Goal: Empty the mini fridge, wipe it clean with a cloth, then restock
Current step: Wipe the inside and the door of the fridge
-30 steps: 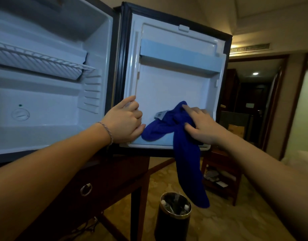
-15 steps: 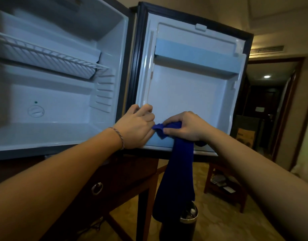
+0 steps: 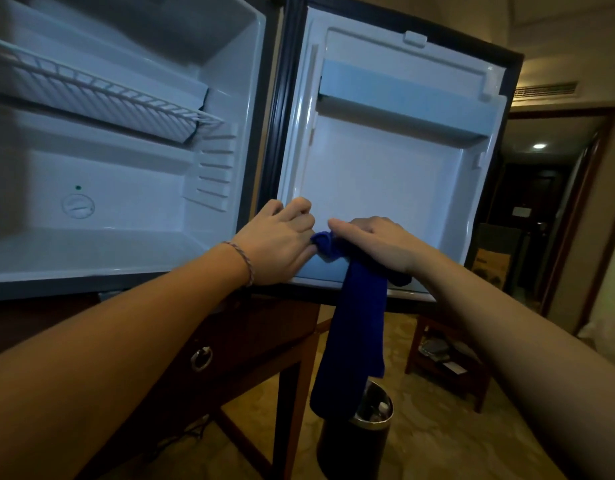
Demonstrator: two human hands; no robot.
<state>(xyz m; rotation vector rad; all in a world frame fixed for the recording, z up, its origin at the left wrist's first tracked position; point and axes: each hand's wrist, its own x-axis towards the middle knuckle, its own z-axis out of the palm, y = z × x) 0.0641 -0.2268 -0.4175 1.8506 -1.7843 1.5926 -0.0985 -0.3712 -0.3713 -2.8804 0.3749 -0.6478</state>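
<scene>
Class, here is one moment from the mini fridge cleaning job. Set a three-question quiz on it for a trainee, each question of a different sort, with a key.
1. True or false: the wire shelf inside the fridge holds bottles.
2. Which hand grips the blue cloth? A) left hand B) right hand
3. Fill in: the cloth's loose end hangs over the ____ on the floor.

Key: 1. False, it is bare. 2. B; the left hand holds the door at its lower edge. 3. Bin.
</scene>
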